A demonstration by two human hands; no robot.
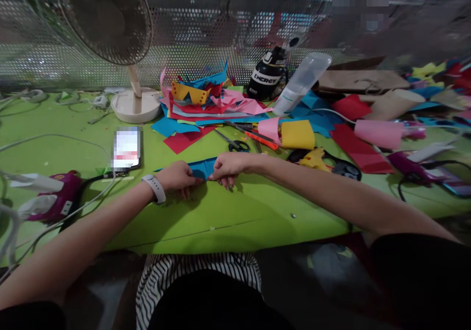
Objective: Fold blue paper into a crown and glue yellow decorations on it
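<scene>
A strip of blue paper [200,168] lies across the green table, with a crease near its middle. My left hand [178,177], below a pale wristband, pinches the paper's left part with thumb and fingers. From the right, my right hand [228,168] grips the same strip between thumb and forefinger, its other fingers curled underneath. Only a short span of blue shows between the two hands. Black-handled scissors [239,146] rest just behind my right hand, blades pointing back left.
On the green table [235,222], a fan [136,105] and a phone [126,148] stand at left. Behind are coloured papers [221,106], a black bottle [265,77] and a clear bottle [303,82]. Purple power strips with cables sit at both sides.
</scene>
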